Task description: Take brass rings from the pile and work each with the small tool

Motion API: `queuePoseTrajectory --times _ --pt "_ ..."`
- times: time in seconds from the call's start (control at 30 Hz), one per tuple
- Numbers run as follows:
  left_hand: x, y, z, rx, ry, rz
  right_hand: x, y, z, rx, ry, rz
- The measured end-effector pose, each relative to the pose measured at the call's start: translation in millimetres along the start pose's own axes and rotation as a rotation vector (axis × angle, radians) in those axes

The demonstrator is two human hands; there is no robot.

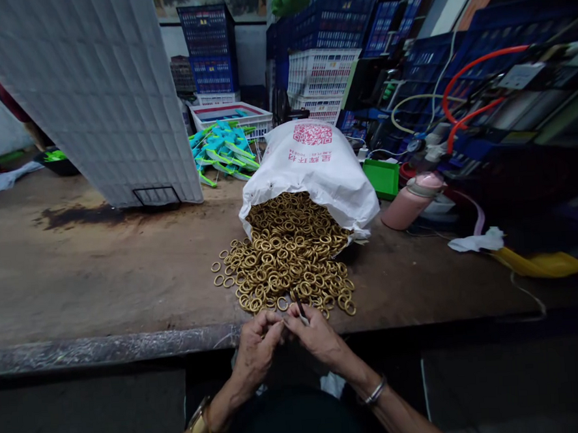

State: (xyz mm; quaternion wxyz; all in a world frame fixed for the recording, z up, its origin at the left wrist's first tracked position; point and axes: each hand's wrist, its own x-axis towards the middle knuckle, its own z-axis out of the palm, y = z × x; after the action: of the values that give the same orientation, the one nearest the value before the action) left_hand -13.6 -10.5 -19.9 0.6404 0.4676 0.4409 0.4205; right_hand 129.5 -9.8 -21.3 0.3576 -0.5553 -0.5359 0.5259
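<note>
Brass-col. rings (pixel 291 259) just ahead of L hand (pixel 258 346) & R hand (pixel 318 335), approx. equidist.; R grips slim dark stick (pixel 299 303), L pinched, contents unclear.

The bench (pixel 126 272) is matt, worn wood, stained toward its left end, with a scuffed, patchily shiny front edge (pixel 106 350). Heaped near that edge, the rings (pixel 291 259) look like brass, smooth with a dull sheen, beside a sack (pixel 310 160) of creased, faintly glossy plastic. Toward the right end I see a smooth, softly gleaming bottle (pixel 403 206) and a plastic tray (pixel 382 178); below the front edge, a polished metal bangle (pixel 376 391) shines.
</note>
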Motion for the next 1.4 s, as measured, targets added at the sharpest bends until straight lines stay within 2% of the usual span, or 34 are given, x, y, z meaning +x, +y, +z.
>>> queuePoseTrajectory --times 0.13,0.33,0.5,0.57,0.63,0.73,0.83,1.0,1.1,1.23,1.4 --pt "0.0 4.0 2.7 -0.081 -0.114 -0.166 -3.3 -6.3 -2.8 0.016 0.006 0.06" --pt "-3.3 6.3 5.9 -0.33 -0.213 -0.258 -3.4 0.2 -2.6 0.124 -0.017 0.107" --pt "-4.7 12.2 7.0 -0.362 -0.205 -0.274 -0.6 1.5 -2.2 0.197 -0.084 0.129" --pt "-5.2 12.2 7.4 -0.357 -0.192 -0.278 0.3 0.4 -3.5 0.175 -0.073 0.127" --pt "-5.6 10.2 7.4 -0.351 -0.185 -0.271 0.5 0.5 -5.1 0.079 -0.02 0.087" --pt "-5.0 5.2 6.4 -0.328 -0.152 -0.257 -1.8 3.1 -6.6 -0.218 0.053 -0.055" --pt "-2.8 0.9 4.8 -0.249 -0.115 -0.239 -6.8 4.9 -5.1 -0.527 -0.005 -0.134" --pt "-3.1 0.4 1.8 -0.116 -0.097 -0.21 -11.7 1.1 -3.4 -0.821 -0.098 -0.103" --pt "-11.2 5.9 -1.5 -0.106 -0.141 -0.242 -9.7 3.5 -8.0 -0.942 -0.087 -0.061" --pt "-23.7 13.7 -7.5 -0.248 -0.231 -0.33 -3.4 11.7 -12.5 -1.03 0.049 -0.003" --pt "-24.6 10.9 -14.8 -0.402 -0.194 -0.364 5.3 11.9 2.4 -0.983 0.135 -0.088"
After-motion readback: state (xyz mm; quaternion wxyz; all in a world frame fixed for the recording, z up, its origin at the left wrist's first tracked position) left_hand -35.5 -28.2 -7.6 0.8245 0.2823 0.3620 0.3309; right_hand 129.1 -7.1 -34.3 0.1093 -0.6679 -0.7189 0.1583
